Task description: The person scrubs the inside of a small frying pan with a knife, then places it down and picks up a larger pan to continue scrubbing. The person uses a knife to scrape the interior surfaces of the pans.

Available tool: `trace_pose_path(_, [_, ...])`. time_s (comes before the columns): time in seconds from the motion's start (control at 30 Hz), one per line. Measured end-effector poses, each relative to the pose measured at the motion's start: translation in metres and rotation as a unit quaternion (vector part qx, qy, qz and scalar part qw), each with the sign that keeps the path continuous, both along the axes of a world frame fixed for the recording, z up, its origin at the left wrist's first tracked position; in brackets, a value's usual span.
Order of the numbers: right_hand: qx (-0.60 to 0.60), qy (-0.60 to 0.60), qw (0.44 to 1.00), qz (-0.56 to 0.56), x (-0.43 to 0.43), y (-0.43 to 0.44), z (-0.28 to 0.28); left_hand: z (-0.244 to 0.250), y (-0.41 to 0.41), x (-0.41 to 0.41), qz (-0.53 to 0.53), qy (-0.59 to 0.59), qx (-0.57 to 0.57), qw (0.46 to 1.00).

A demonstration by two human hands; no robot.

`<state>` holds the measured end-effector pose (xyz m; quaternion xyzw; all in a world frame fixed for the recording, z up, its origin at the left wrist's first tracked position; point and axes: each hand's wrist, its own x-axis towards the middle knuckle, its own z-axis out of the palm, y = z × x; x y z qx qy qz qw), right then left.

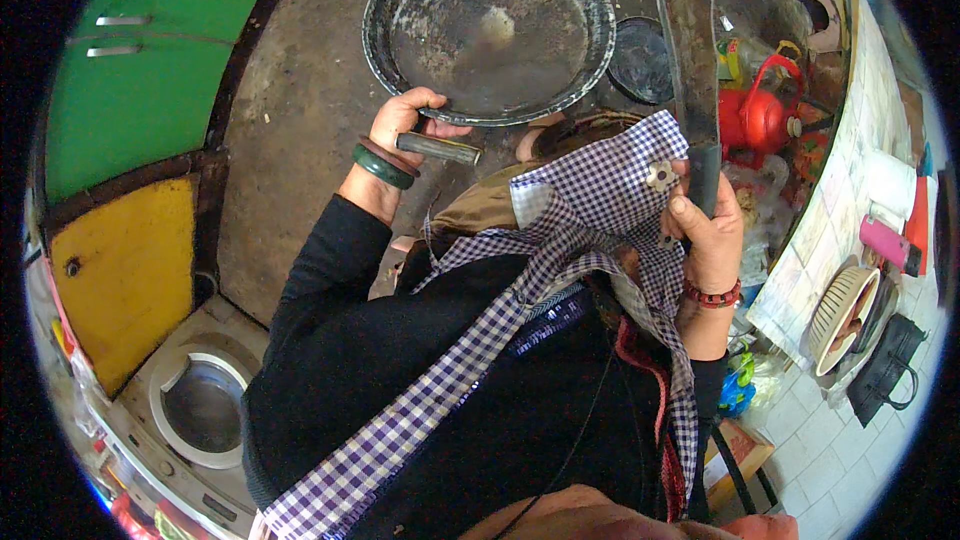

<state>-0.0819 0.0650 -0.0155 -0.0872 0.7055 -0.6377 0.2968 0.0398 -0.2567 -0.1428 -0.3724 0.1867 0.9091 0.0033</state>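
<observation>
My left hand grips the near rim of a large, round, dark metal pan, with its thumb over the edge and fingers beneath. The pan's inside is worn and stained, with a pale patch near the middle. Just below that hand lies a short, dark, stick-like handle; I cannot tell what it belongs to. My right hand is closed around the black handle of a long, broad-bladed knife. Its blade points away from me and runs out of the top of the view.
A smaller dark round pan sits on the floor beside the blade. Farther right stand a red kettle and a tiled counter bearing a cream basket. Green cabinet doors and a washing machine are at left.
</observation>
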Motion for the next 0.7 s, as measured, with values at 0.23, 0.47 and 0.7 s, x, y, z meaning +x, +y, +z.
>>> trace_pose_path(0.23, [0.122, 0.107, 0.983, -0.090, 0.000, 0.027, -0.018, -0.034, -0.011, 0.006, -0.022, -0.068, 0.009, 0.997])
trace_pose_path(0.47, [0.206, 0.103, 0.963, -0.137, -0.005, 0.056, -0.040, -0.044, -0.014, -0.001, -0.020, -0.087, -0.035, 0.995])
trace_pose_path(0.7, [0.274, 0.111, 0.950, -0.102, -0.012, 0.083, -0.079, -0.034, -0.013, -0.004, 0.025, -0.170, -0.086, 0.981])
